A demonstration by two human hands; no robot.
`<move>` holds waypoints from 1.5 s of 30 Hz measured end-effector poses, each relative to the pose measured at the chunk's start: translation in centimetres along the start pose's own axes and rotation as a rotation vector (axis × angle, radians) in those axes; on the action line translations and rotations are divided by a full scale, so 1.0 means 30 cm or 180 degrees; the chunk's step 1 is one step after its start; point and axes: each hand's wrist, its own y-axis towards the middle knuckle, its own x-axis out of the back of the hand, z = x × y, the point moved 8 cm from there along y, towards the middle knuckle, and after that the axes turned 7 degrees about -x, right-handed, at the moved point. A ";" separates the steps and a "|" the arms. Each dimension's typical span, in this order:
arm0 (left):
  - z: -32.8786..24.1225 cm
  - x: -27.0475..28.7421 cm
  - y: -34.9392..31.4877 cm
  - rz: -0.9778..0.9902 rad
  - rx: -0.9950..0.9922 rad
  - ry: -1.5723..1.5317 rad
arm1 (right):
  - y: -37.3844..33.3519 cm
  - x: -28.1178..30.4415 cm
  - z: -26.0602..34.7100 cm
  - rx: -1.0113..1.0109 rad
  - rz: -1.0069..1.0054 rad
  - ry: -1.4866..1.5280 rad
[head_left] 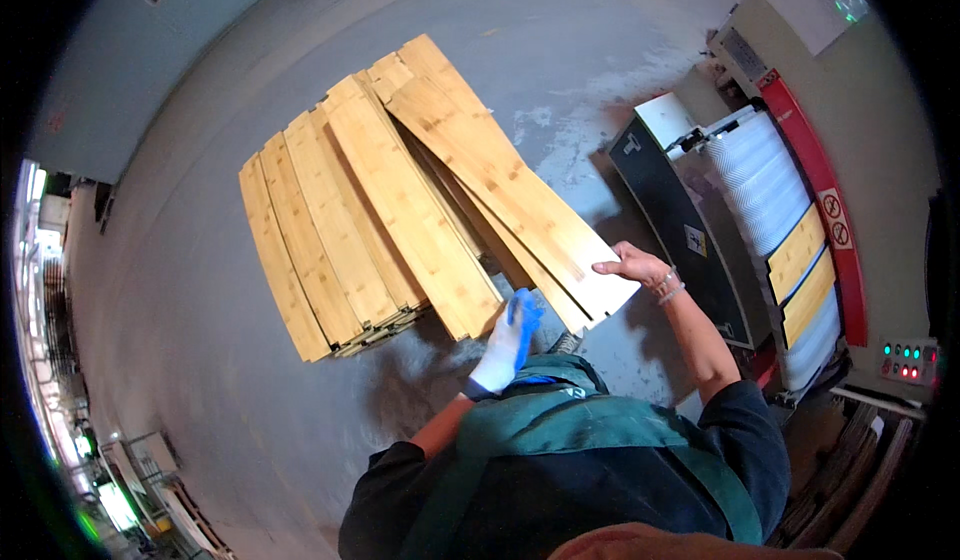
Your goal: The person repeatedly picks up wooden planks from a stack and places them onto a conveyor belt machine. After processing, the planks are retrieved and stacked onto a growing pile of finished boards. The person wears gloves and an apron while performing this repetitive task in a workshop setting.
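Note:
My right hand [638,266] is closed on the near end of a light wooden plank [500,175], its thumb lying on the top face. That plank slants across the right side of a plank stack [310,220], and another plank's edge shows beneath it. My left hand [510,338], in a white glove with blue fingers, is closed at the near right corner of a second plank [410,210]. The fingers' undersides are hidden there. This second plank juts out nearer to me than the planks on the left.
To the right stands a machine with a dark cabinet [675,225], a white ridged surface [760,180] and a red rail [815,200]. Two planks [800,270] lie on it. A panel of lit buttons [908,360] is at far right. Grey floor [250,440] surrounds the stack.

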 end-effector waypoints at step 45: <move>0.031 -0.698 0.243 0.2870 0.0377 0.1793 | -0.989 -0.577 -0.555 0.1342 -0.3892 0.3950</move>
